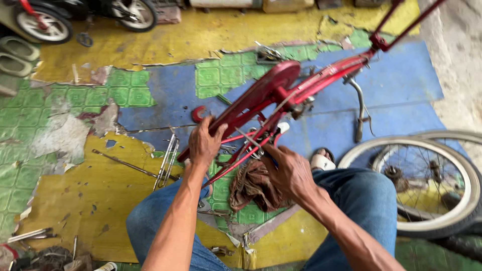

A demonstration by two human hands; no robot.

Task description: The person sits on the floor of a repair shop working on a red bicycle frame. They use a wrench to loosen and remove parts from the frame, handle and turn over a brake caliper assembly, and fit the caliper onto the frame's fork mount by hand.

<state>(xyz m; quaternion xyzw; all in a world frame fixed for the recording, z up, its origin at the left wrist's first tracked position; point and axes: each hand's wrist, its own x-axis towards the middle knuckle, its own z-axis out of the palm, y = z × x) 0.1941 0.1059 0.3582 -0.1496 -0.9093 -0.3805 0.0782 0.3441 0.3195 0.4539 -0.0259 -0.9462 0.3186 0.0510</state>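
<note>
Both hands are on the rear end of a red bicycle frame [306,88] that lies tipped over on the floor between the person's knees. The left hand [205,143] is closed around the lower edge of the red chain guard [256,95], thumb and fingers wrapped over it, steadying the frame. The right hand [290,170] is curled at the rear fork ends [253,148], fingers pinched on something small that I cannot make out, perhaps a tool or a nut; its palm faces away from the camera.

Just below the right hand a brown rag [253,186] sits bunched on the patchwork floor mat [80,190]. Thin metal rods and a wire rack [168,160] lie to the left of the left hand, and loose small hardware is scattered near the knees. A detached wheel with a white tyre [427,185] lies at the right, close to the right knee.

The frame appears to rest only on the floor and in the left hand's grip, so a hard push from the right hand could make it roll or slide. Fingers sit among thin stays and the guard's edge, where a slip could pinch or scrape them. Any small part let go here could easily vanish among the clutter or under the rag.
</note>
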